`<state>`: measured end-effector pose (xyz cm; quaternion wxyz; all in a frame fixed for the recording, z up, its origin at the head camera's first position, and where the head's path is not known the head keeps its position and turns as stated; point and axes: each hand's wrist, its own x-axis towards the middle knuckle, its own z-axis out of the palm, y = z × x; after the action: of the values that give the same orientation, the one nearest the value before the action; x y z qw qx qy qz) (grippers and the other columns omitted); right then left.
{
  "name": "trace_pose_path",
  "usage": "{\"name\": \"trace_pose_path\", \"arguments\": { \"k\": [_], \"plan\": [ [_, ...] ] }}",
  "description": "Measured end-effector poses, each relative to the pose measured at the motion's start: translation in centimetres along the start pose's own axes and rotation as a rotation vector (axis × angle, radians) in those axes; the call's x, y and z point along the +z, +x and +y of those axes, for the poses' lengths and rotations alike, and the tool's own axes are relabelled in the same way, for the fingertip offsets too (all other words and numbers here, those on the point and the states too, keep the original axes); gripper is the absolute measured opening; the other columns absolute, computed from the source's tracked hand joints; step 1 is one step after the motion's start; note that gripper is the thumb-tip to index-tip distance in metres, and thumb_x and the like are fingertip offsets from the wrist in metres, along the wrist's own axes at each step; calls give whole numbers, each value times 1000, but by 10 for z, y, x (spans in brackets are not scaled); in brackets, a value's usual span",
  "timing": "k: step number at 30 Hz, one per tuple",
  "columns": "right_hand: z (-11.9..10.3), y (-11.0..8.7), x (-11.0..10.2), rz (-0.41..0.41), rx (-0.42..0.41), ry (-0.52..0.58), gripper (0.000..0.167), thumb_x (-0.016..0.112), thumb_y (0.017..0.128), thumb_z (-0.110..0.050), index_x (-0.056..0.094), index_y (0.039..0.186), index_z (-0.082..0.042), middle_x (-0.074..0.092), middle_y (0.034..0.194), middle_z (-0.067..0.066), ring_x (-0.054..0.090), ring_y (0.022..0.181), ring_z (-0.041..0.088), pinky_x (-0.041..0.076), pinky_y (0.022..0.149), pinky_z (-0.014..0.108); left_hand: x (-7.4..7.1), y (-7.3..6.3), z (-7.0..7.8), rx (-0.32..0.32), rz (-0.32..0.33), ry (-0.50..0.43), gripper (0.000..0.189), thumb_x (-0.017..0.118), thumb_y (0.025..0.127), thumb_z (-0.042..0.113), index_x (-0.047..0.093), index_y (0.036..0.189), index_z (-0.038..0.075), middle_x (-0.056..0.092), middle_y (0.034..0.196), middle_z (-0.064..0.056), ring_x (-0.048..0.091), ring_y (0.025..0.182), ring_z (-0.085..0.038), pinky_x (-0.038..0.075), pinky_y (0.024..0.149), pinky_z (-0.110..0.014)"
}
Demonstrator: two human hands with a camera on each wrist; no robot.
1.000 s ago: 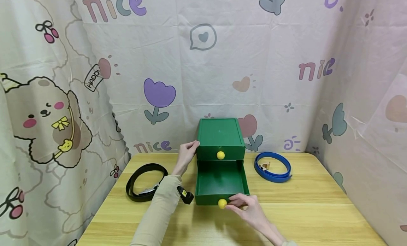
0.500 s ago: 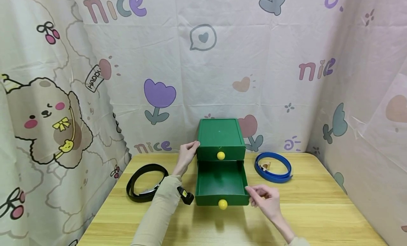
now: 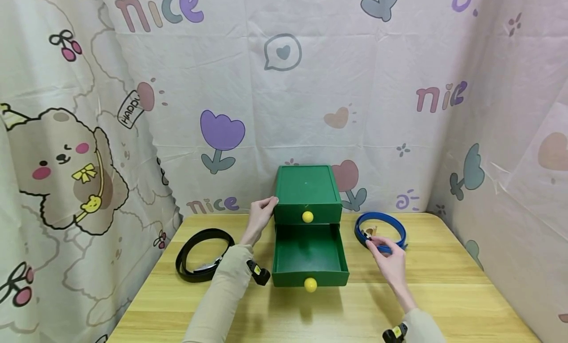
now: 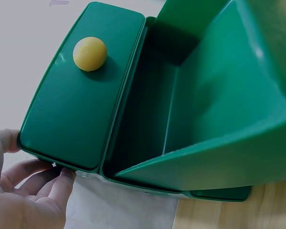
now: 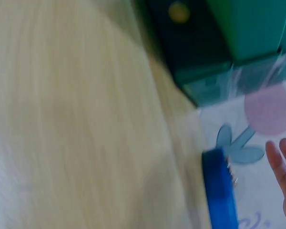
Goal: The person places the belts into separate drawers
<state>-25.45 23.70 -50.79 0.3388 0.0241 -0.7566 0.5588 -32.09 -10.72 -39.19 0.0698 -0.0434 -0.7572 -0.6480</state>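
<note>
A green two-drawer cabinet [image 3: 306,185] has its lower drawer [image 3: 310,249] pulled out and its upper drawer in. Each drawer carries a round yellow knob [image 3: 310,285]. My left hand [image 3: 259,220] holds the cabinet's upper left side; in the left wrist view its thumb and curled fingers [image 4: 62,188] meet at the corner. Over the near side of a coiled blue belt [image 3: 380,233] with a gold buckle, my right hand [image 3: 392,259] reaches with its fingers apart. In the right wrist view, blurred, those fingers [image 5: 279,167] show spread beside the belt, holding nothing.
A coiled black belt [image 3: 205,255] with a silver buckle lies left of the cabinet, partly behind my left sleeve. The wooden table [image 3: 443,284] ends at a patterned curtain [image 3: 284,111] behind. The open drawer juts forward between my arms.
My right hand has left the lower drawer's knob, passed the drawer's right front corner, and moved back and right to the blue belt. My left hand and the drawer have stayed put.
</note>
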Motion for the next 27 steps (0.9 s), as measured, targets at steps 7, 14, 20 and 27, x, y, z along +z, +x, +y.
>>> {"name": "trace_pose_path", "arguments": {
  "k": [7, 14, 20, 27],
  "plan": [
    [26, 9, -10, -76, 64, -304, 36, 79, 86, -12, 71, 119, 0, 69, 121, 21, 64, 110, 28, 51, 94, 28, 0, -8, 13, -10, -11, 16, 43, 55, 104, 20, 57, 137, -7, 47, 152, -23, 47, 141, -38, 44, 113, -49],
    [38, 16, -15, -198, 82, -394, 48, 75, 89, -13, 61, 132, 3, 53, 141, 29, 44, 135, 49, 33, 112, 64, -2, -22, 32, -18, -19, 28, 43, 53, 104, 19, 56, 137, -9, 47, 151, -25, 46, 141, -40, 44, 113, -50],
    [46, 19, -17, -297, 120, -448, 54, 72, 92, -13, 54, 139, 5, 45, 148, 31, 35, 140, 51, 25, 118, 66, 0, -2, 2, 1, 4, 19, 45, 57, 103, 27, 60, 136, -3, 50, 151, -21, 48, 141, -36, 45, 113, -47],
    [48, 24, -16, -372, 140, -488, 58, 69, 92, -12, 48, 142, 9, 42, 149, 36, 32, 141, 54, 25, 119, 65, 0, -1, 1, -5, 6, 10, 45, 58, 102, 26, 60, 136, -2, 51, 151, -19, 49, 140, -34, 46, 113, -46]
  ]
}}
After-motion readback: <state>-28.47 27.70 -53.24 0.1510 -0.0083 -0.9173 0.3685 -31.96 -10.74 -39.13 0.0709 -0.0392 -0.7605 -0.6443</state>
